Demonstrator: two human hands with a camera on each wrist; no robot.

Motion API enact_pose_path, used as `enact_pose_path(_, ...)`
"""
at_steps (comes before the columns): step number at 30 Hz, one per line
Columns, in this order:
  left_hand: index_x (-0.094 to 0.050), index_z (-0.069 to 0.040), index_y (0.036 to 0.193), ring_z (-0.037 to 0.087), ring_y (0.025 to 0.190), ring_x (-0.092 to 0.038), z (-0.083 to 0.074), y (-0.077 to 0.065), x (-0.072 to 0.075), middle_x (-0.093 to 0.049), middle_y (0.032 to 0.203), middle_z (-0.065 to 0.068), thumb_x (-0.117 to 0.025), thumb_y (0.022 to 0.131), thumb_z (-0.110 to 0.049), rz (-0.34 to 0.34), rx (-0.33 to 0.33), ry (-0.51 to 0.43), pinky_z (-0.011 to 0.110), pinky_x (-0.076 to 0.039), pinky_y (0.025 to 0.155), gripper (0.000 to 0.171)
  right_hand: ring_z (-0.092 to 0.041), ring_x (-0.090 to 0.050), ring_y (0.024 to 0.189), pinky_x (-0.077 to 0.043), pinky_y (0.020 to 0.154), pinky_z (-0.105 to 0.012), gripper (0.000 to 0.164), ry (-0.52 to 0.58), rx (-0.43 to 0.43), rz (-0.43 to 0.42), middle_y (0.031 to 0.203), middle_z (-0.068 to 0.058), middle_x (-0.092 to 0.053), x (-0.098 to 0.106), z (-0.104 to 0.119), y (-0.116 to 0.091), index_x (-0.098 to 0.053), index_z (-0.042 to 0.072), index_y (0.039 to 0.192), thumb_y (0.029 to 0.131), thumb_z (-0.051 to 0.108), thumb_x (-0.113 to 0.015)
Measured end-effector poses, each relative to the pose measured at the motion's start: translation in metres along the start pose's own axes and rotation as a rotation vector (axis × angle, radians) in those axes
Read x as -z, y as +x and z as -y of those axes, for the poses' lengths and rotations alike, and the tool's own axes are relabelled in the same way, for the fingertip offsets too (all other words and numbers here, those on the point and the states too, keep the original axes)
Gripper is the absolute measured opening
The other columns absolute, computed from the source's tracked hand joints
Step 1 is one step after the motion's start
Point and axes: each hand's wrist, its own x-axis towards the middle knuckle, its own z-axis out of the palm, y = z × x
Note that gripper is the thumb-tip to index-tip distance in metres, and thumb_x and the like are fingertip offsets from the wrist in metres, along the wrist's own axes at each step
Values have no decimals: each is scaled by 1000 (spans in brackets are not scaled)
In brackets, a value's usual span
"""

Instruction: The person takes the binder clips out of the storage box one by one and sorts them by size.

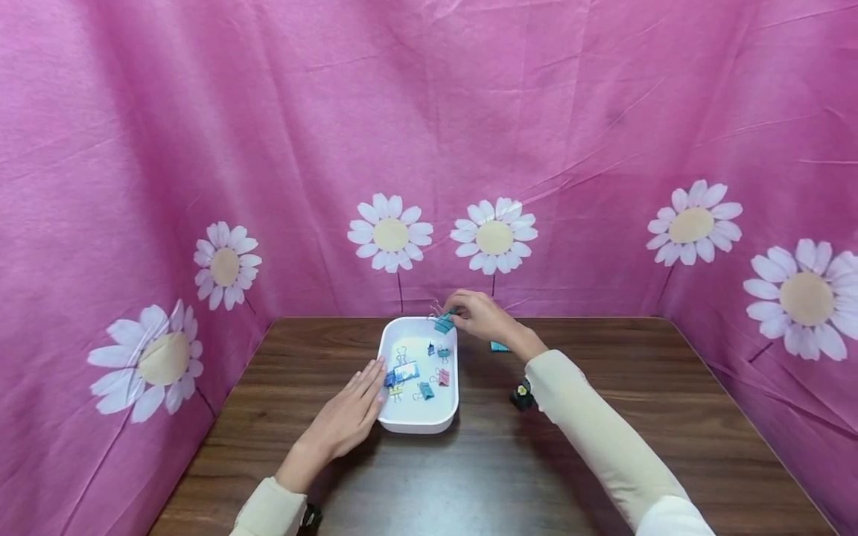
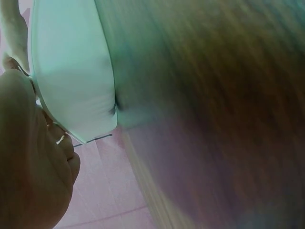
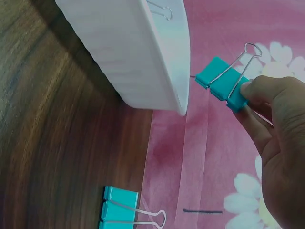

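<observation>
Teal binder clip (image 3: 223,84): pinched in your right hand (image 1: 484,316), arm outstretched, above the white tray's (image 1: 415,425) far rim. Left hand (image 1: 350,417): fingers straight, flat against the tray's near-left wall, holding nothing. Second teal clip (image 3: 119,211): tabletop beside tray.

Makeshift recording booth, not a lived-in room: pink daisy-print fabric backdrop (image 1: 429,134) draped on three sides around dark wood-grain laminate table (image 1: 603,447); white rounded plastic tray (image 1: 417,424) at table centre.
</observation>
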Motion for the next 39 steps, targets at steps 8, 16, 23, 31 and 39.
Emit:
enact_pose_path(8, -33, 1, 165, 33, 163, -29, 1, -2, -1, -26, 176, 15, -43, 115, -26, -2, -5, -9, 51, -30, 133, 58, -24, -78, 99, -67, 88, -34, 14, 16, -8, -74, 111, -9, -77, 14, -12, -17, -78, 2, 112, 99, 4, -74)
enact_pose_path(16, -34, 0, 165, 32, 163, -30, 1, -1, 1, -28, 176, 13, -43, 115, -26, 4, -4, 5, 49, -31, 133, 57, -28, -78, 95, -68, 85, -39, 13, 24, -60, -139, 108, -14, -78, 31, -18, -33, -77, 1, 109, 97, 1, -74)
enact_pose_path(23, -34, 1, 165, 31, 163, -30, 1, -1, 1, -28, 176, 13, -45, 115, -25, 4, -2, 5, 50, -31, 133, 57, -32, -78, 97, -68, 89, -40, 14, 40, -91, -185, 107, -16, -78, 44, -27, -48, -76, -1, 108, 95, -3, -73)
enact_pose_path(31, -35, 2, 164, 33, 162, -32, 2, -1, 1, -30, 175, 16, -45, 114, -24, -6, -15, 10, 51, -32, 132, 57, -34, -78, 98, -67, 90, -42, 12, 50, -129, -206, 107, -18, -78, 54, -38, -66, -75, -2, 107, 96, -3, -72)
enact_pose_path(39, -35, 3, 164, 34, 162, -31, 1, -1, 2, -29, 175, 17, -45, 114, -24, -5, -21, -3, 52, -32, 132, 57, -33, -77, 99, -67, 91, -44, 13, 56, -212, -238, 108, -17, -78, 62, -53, -82, -76, 0, 109, 96, -2, -72)
